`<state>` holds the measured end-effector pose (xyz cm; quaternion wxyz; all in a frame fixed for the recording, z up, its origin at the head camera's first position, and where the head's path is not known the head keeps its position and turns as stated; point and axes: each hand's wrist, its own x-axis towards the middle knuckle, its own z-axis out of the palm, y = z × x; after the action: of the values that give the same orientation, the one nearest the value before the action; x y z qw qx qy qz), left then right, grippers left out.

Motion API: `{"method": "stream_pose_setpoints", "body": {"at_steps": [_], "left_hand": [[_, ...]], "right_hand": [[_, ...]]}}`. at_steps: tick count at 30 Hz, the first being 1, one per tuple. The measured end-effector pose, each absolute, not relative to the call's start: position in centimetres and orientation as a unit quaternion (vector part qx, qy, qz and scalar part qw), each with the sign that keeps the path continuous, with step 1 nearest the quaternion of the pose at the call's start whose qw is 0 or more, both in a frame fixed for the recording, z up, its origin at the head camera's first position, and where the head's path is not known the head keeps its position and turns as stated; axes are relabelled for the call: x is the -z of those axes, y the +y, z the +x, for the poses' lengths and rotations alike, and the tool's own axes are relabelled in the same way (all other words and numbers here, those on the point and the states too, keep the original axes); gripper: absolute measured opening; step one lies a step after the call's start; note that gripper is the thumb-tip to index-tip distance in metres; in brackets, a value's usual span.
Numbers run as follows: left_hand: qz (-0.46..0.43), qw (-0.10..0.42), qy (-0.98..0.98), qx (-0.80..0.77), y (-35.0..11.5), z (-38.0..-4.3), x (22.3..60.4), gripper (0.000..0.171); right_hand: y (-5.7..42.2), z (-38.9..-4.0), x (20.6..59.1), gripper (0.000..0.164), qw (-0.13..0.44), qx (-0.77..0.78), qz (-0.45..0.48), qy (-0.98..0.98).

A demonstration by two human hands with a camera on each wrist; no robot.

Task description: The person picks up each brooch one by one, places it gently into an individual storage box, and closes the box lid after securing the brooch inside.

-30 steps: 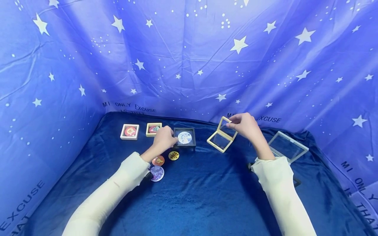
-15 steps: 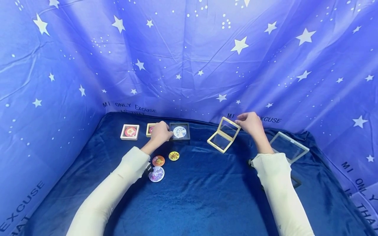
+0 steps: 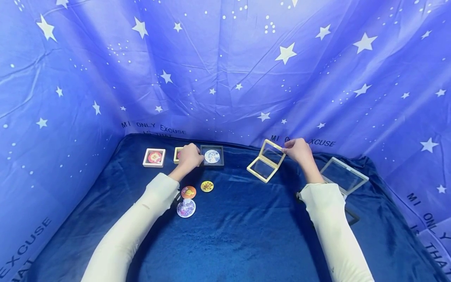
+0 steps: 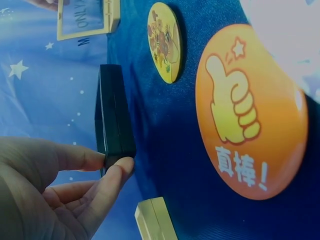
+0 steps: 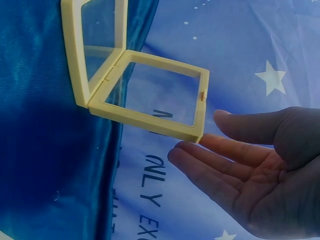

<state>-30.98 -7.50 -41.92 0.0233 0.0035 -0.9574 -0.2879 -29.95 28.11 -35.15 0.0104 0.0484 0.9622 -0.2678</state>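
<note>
My left hand (image 3: 189,158) pinches the left edge of a black square display case (image 3: 220,162) between thumb and fingers. A white-and-blue round badge (image 3: 212,156) shows inside that case. In the left wrist view the fingertips grip the near corner of the black case (image 4: 118,110). At the back right, a cream hinged display case (image 3: 269,161) stands with its lid raised and nothing in its clear window. My right hand (image 3: 299,152) is beside the lid's upper right corner. The right wrist view shows its fingers extended, thumb apart, one fingertip right at the corner of the cream lid (image 5: 150,125).
A white case (image 3: 154,165) with a red badge stands far left; a cream case (image 3: 175,156) is partly behind the left hand. Yellow (image 3: 207,186), orange (image 3: 188,192) and purple (image 3: 186,208) badges lie in front. A grey open case (image 3: 350,168) and dark frame (image 3: 353,217) lie right.
My left hand has moved the black case left and back, closer to the small cream case. My right hand has slid from the cream lid's top edge to its right corner.
</note>
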Motion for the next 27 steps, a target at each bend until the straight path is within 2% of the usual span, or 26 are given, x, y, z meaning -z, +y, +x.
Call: {"method": "stream_pose_setpoints", "body": {"at_steps": [27], "left_hand": [[0.030,0.030,-0.965,0.258,-7.0,-32.2,42.3,0.034]], "right_hand": [[28.5,-30.5,37.0,0.028,0.007,0.287,0.045,0.957]]}}
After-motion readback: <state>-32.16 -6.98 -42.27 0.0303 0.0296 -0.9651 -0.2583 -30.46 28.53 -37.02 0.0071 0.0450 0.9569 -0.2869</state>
